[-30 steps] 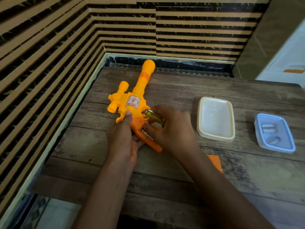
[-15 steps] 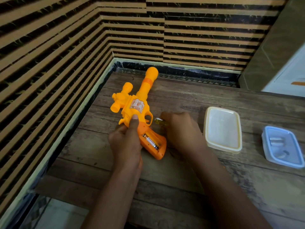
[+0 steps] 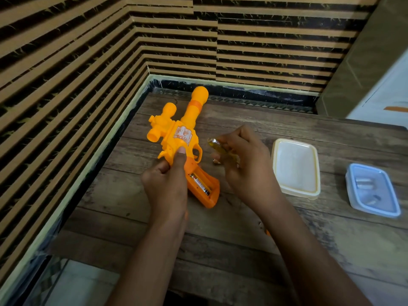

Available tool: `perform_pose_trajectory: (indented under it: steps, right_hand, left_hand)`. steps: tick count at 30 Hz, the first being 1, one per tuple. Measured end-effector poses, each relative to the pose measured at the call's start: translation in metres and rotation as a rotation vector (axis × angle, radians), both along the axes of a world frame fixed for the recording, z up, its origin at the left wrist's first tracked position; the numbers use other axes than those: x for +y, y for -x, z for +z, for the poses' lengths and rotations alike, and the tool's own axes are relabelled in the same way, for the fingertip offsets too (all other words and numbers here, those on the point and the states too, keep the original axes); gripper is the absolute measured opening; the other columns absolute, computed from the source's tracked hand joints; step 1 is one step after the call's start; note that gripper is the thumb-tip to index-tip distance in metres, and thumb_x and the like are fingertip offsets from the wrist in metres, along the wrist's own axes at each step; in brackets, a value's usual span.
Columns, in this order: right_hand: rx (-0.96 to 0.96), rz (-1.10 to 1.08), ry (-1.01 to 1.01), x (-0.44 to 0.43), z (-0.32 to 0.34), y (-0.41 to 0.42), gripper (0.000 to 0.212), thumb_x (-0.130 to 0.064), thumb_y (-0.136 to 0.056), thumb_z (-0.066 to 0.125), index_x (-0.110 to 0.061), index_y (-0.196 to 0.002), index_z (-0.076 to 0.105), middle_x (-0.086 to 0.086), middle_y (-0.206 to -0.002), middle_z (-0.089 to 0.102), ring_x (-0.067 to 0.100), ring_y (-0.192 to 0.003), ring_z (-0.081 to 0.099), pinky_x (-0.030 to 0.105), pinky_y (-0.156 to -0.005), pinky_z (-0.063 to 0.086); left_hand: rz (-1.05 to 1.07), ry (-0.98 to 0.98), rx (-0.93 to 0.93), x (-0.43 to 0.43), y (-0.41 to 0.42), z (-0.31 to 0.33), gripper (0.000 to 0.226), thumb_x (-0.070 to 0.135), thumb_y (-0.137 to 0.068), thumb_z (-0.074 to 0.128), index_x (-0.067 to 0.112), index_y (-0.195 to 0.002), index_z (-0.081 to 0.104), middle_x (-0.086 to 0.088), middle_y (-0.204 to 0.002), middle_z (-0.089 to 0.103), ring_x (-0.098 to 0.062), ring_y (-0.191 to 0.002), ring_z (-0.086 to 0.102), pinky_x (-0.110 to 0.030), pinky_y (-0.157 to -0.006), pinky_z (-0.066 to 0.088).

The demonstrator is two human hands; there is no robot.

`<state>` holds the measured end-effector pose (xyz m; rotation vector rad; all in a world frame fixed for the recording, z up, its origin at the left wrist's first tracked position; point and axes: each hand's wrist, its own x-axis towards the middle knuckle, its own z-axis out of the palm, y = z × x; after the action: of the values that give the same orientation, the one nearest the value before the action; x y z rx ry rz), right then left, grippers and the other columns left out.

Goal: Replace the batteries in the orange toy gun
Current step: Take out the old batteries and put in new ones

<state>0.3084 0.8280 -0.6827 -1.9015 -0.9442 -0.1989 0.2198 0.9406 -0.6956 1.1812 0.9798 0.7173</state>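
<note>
The orange toy gun (image 3: 176,138) lies on the wooden table with its barrel pointing away from me. My left hand (image 3: 165,186) grips its body, thumb pressed near the trigger. The grip's battery compartment is open and shows one battery (image 3: 199,181) on its left side; the slot beside it looks empty. My right hand (image 3: 245,164) hovers just right of the gun, closed on a screwdriver (image 3: 215,144) with a yellow translucent handle. A small metallic end (image 3: 216,161) shows at its fingertips; I cannot tell what it is.
An empty cream container (image 3: 274,173) sits right of my right hand. Farther right stands a blue container (image 3: 348,191) with loose batteries (image 3: 362,183) inside. A sliver of an orange piece (image 3: 268,232) peeks from under my right forearm. Striped walls close the left and back.
My right hand has drawn away from the gun's grip, up and to the right, with the screwdriver. The open compartment and its battery are now exposed. The view has shifted.
</note>
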Motion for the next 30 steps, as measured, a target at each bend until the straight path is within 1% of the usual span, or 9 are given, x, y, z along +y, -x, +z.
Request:
perform_pose_trajectory:
  steps: [2,4,6,11,15,19,22,26,30]
  right_hand:
    - [0.048,-0.014,-0.063,-0.005,0.006,0.005,0.016,-0.01,-0.092,0.067,-0.01,-0.107,0.072,0.002,-0.097,0.063,0.009,-0.088,0.06,0.028,-0.077,0.053]
    - [0.216,-0.011,-0.135,-0.011,0.014,0.011,0.015,-0.013,-0.093,0.068,-0.011,-0.107,0.07,0.001,-0.099,0.071,0.013,-0.095,0.069,0.043,-0.082,0.058]
    - [0.344,-0.001,-0.212,-0.016,0.023,0.014,0.016,-0.014,-0.094,0.068,-0.01,-0.11,0.068,0.005,-0.099,0.074,0.019,-0.097,0.073,0.052,-0.082,0.06]
    - [0.501,-0.007,-0.353,-0.024,0.031,0.026,0.026,0.006,-0.099,0.061,-0.005,-0.122,0.06,0.012,-0.1,0.074,0.017,-0.095,0.078,0.048,-0.087,0.063]
    - [0.558,-0.061,-0.437,-0.028,0.016,0.037,0.032,0.012,-0.099,0.057,-0.004,-0.127,0.056,0.02,-0.096,0.071,0.018,-0.092,0.079,0.041,-0.086,0.064]
    - [0.604,-0.031,-0.459,-0.029,0.013,0.029,0.035,0.016,-0.098,0.053,-0.003,-0.128,0.055,0.021,-0.099,0.07,0.021,-0.091,0.079,0.035,-0.084,0.064]
    - [0.644,0.001,-0.439,-0.026,0.009,0.028,0.035,0.015,-0.099,0.051,-0.004,-0.129,0.054,0.02,-0.1,0.071,0.026,-0.094,0.078,0.04,-0.087,0.064]
    - [0.55,-0.008,-0.351,-0.027,0.005,0.029,0.035,0.011,-0.1,0.054,-0.007,-0.129,0.058,0.013,-0.097,0.073,0.02,-0.093,0.078,0.046,-0.087,0.064]
    - [0.476,0.003,-0.286,-0.025,0.005,0.031,0.038,0.007,-0.101,0.052,-0.017,-0.129,0.06,0.006,-0.096,0.072,0.018,-0.095,0.077,0.052,-0.086,0.062]
  left_hand:
    - [0.003,0.014,-0.007,0.001,0.0,0.001,0.024,0.034,-0.092,0.077,0.019,-0.075,0.079,0.002,-0.072,0.077,-0.021,-0.084,0.076,-0.052,-0.088,0.063]
    - [0.002,0.01,-0.006,0.001,0.001,0.001,0.024,0.035,-0.093,0.077,0.018,-0.076,0.079,0.001,-0.074,0.078,-0.024,-0.087,0.077,-0.055,-0.09,0.062]
    - [0.004,0.013,-0.004,0.002,0.001,0.001,0.025,0.035,-0.093,0.077,0.019,-0.074,0.079,0.001,-0.073,0.077,-0.028,-0.088,0.077,-0.059,-0.09,0.062]
    - [0.026,0.027,0.008,0.003,0.001,0.0,0.027,0.036,-0.092,0.077,0.029,-0.066,0.08,-0.002,-0.074,0.078,-0.035,-0.092,0.078,-0.063,-0.089,0.061]
    - [0.037,0.041,-0.001,0.005,-0.001,-0.004,0.028,0.035,-0.092,0.078,0.029,-0.065,0.08,-0.004,-0.078,0.079,-0.036,-0.094,0.078,-0.062,-0.089,0.061]
    - [0.022,0.035,0.002,0.006,-0.001,-0.005,0.021,0.037,-0.09,0.078,0.028,-0.071,0.082,-0.009,-0.084,0.08,-0.036,-0.091,0.079,-0.063,-0.088,0.061]
    - [0.019,0.029,-0.006,0.006,-0.001,-0.005,0.022,0.036,-0.092,0.077,0.027,-0.073,0.082,-0.012,-0.085,0.08,-0.038,-0.091,0.079,-0.063,-0.088,0.061]
    - [0.027,0.027,-0.007,0.005,-0.001,-0.006,0.028,0.036,-0.091,0.078,0.027,-0.065,0.08,-0.018,-0.087,0.078,-0.043,-0.095,0.077,-0.065,-0.088,0.061]
    - [0.024,0.024,-0.01,0.005,-0.001,-0.005,0.032,0.037,-0.089,0.08,0.026,-0.059,0.077,-0.013,-0.077,0.075,-0.034,-0.087,0.076,-0.066,-0.088,0.06]
